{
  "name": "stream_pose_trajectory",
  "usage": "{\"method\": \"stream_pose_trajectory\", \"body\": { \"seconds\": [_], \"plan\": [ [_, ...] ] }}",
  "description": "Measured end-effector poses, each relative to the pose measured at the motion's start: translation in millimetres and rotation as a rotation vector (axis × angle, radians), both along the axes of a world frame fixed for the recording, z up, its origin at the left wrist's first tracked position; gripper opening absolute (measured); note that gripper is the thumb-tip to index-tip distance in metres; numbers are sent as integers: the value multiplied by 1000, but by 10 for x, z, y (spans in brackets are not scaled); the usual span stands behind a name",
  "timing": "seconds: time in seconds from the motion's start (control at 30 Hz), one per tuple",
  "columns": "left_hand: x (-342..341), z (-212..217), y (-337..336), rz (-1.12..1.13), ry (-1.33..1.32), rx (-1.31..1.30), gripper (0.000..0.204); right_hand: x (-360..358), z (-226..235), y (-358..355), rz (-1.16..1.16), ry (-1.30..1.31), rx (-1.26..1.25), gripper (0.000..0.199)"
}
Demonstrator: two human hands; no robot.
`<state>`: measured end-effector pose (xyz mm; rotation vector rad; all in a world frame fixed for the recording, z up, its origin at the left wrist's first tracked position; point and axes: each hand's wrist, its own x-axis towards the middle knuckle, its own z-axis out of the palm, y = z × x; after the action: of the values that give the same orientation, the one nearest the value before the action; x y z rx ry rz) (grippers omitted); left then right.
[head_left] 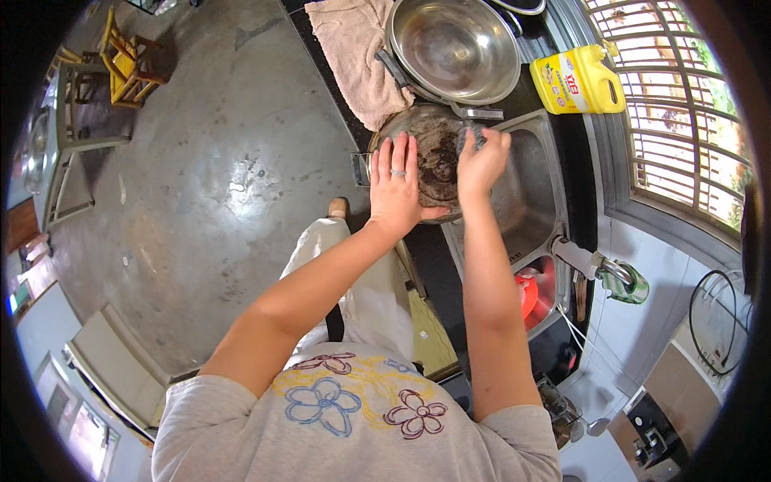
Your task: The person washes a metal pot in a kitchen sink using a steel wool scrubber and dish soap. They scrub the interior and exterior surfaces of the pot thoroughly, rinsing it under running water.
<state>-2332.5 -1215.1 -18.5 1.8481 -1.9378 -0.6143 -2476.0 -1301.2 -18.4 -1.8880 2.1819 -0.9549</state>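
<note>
A dirty metal pan [434, 157] sits tilted at the near edge of the steel sink [526, 193], its inside dark with burnt residue; the left hand [395, 186] lies flat against the pan's near rim, fingers spread, steadying it rather than clasping it, a ring on one finger; the right hand [482, 161] is closed around a scrubber [471, 136], pressed inside the pan on its far side. Just beyond the pan, a large clean steel bowl [454, 48] rests on the dark counter [562, 136]; a beige towel [353, 56] lies beside the bowl; a yellow detergent jug [578, 80] stands near the window grille [675, 104]; a tap [594, 265] juts over the sink, a red item [526, 293] below it.
</note>
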Motion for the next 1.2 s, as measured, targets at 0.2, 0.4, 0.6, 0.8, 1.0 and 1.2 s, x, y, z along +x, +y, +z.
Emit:
{"method": "stream_pose_trajectory", "body": {
  "seconds": [0.2,0.4,0.6,0.8,1.0,1.2],
  "plan": [
    [43,-119,-22,-86,-122,-56,139,153,-62,531,174,-46,17,23],
    [55,-60,-61,-73,-132,-34,141,73,-70,602,140,-32,106,28],
    [-31,18,-58,-72,-65,-44,139,-380,36,322,35,-59,43,31],
    [-162,-29,100,-126,-314,-46,125,-139,49,876,212,-91,183,31],
    [-340,-18,233,-144,-215,-60,99,-465,16,140,121,-103,45,32],
    [-371,-60,338,-130,-287,-43,84,-515,70,888,286,-184,224,32]
  ]
}}
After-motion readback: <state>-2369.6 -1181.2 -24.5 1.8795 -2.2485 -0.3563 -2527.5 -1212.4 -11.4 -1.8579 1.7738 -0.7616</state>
